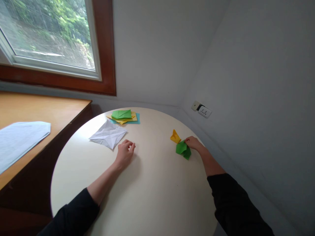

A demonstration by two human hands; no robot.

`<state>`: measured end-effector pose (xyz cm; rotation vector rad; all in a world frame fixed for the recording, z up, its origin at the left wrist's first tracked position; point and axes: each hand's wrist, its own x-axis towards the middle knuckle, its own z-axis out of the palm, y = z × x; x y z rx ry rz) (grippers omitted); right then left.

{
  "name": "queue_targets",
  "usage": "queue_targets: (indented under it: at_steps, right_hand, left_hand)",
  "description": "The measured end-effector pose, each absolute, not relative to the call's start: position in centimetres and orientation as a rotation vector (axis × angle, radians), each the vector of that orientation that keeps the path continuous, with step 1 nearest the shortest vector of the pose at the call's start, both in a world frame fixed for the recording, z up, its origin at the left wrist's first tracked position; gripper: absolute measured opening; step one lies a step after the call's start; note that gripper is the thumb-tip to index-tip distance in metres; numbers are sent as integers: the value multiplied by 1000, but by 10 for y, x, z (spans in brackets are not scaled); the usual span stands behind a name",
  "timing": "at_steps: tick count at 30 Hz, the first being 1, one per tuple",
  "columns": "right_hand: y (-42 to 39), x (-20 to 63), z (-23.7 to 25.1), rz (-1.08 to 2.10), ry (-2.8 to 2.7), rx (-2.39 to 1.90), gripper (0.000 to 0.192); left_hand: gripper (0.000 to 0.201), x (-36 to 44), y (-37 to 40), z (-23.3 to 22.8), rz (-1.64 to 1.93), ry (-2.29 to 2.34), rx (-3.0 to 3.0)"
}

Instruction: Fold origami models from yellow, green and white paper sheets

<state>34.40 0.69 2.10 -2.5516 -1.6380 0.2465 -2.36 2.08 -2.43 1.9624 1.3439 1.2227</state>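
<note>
My right hand [193,143] pinches the upper edge of a folded piece of green paper [182,149] at the right side of the round table. Just behind it, a small folded piece of yellow paper [175,136] stands on the table, close to the green one. My left hand [126,152] is over the table's middle left, its thumb and fingertips brought together. Whether anything small is between those fingertips is too fine to make out. A creased sheet of white paper [108,133] lies flat just beyond the left hand.
A stack of green, yellow and blue paper [121,114] lies at the far edge of the white round table [152,196]. To the left stands a wooden desk [66,108] with a white cloth-like sheet [22,141]. Walls, a window and a socket [204,111] border the table.
</note>
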Motion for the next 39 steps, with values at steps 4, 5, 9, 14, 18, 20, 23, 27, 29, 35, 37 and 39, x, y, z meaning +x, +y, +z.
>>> queue_targets:
  at_steps: [4,5,9,14,18,20,23,27,29,35,37,39]
  right_hand:
    - [7,346,20,237,-1645,-2521,21]
    - [7,346,20,234,-1645,-2515,21]
    - [6,347,21,221,-1639,-2500,22]
    - [3,347,27,159,-1624,-2479,22]
    - [2,342,39,70,-1583,-2467,22]
    - [1,337,47,2,-1553,-2452,23]
    - [1,325,58,-85,-1527,-2399,24]
    - [-1,299,69,-213,-1511,-2196,21]
    - [-2,284,71,-258,-1538,-2066,18]
    - [-2,242,56,-246,-1692,-1812,12]
    - [0,230,44,-247,-1749,-1758,13]
    - [2,219,29,-215,-1848,-1679,14]
  left_hand:
    - [27,-24,21,-24,1222,1348,1966]
    - [27,-24,21,-24,1222,1345,1969]
    - [28,-24,21,-25,1222,1334,1971]
    - [28,-24,21,-25,1238,1340,1975]
    - [28,-24,20,-25,1230,1345,1971]
    - [27,-24,20,-25,1225,1346,1968]
    - [26,-24,21,-26,1227,1343,1970]
    - [29,-24,22,-28,1240,1349,1990]
    - [31,-24,22,-29,1252,1360,1992]
    - [32,-25,22,-28,1253,1354,1981]
    - [31,-25,22,-27,1249,1355,1983]
    - [29,-26,22,-27,1245,1359,1986]
